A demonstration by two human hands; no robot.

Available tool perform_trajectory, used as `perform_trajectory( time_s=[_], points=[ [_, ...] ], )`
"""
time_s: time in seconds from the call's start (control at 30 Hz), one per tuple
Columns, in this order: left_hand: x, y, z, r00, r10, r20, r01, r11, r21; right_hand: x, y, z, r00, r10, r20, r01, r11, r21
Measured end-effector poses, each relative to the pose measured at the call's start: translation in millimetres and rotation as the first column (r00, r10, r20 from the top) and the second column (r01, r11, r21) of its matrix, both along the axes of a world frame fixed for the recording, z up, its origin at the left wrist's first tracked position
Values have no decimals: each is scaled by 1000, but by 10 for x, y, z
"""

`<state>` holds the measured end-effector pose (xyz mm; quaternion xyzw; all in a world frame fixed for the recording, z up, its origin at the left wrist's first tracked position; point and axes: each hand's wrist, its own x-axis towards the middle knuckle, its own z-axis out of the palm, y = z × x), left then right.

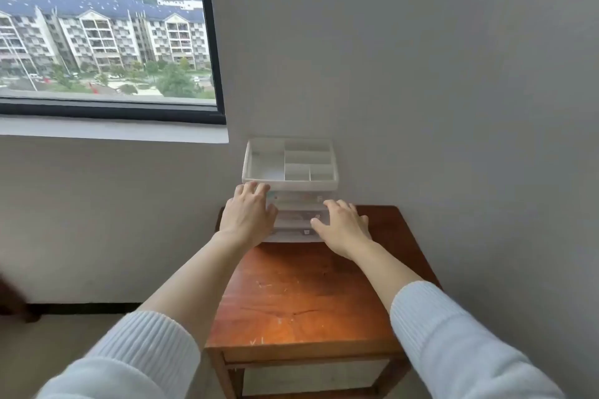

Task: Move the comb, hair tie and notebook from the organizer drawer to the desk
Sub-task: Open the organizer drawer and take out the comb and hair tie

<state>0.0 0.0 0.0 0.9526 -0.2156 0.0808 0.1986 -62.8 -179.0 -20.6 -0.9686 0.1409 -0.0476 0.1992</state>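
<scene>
A white plastic organizer point(291, 183) with a compartment tray on top and translucent drawers below stands at the back of a small wooden desk point(301, 298), against the wall. My left hand point(248, 215) rests against the organizer's left front corner, fingers spread near the tray's rim. My right hand point(342, 225) lies flat against the drawer fronts on the right, fingers apart. All drawers appear closed. Faint shapes show through the drawer fronts, but the comb, hair tie and notebook cannot be made out.
The desk stands in a room corner, with a grey wall point(453, 107) behind and to the right. A large window point(107, 29) with a dark frame and a sill is at upper left. Floor shows left of the desk.
</scene>
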Motion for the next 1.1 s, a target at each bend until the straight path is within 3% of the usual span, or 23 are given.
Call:
perform_trajectory(
  time_s=[0.23, 0.4, 0.5, 0.67, 0.73, 0.9, 1.1],
  points=[
    [946, 42, -449, 963, -226, 144, 198, 962, 187, 732, 64, -423, 988, -119, -98, 145, 935, 324],
    [1151, 55, -686, 937, -263, 229, 233, 961, 149, 990, 119, -573, 966, -205, -159, 258, 705, 661],
    [1197, 49, -778, 938, -260, 231, 247, 965, 82, 1088, 163, -617, 934, -288, -214, 334, 479, 812],
    [1203, 26, -782, 951, -245, 189, 245, 969, 26, 1179, 261, -599, 827, -432, -359, 343, -117, 932],
    [1189, 31, -780, 957, -243, 160, 244, 970, 11, 1207, 298, -588, 816, -441, -373, 282, -259, 924],
    [1179, 57, -737, 954, -279, 114, 280, 960, 4, 1173, 316, -529, 824, -424, -376, 227, -360, 905],
    [1139, 33, -707, 966, -246, 80, 252, 965, -76, 972, 310, -554, 802, -401, -442, 344, -295, 891]
  ],
)
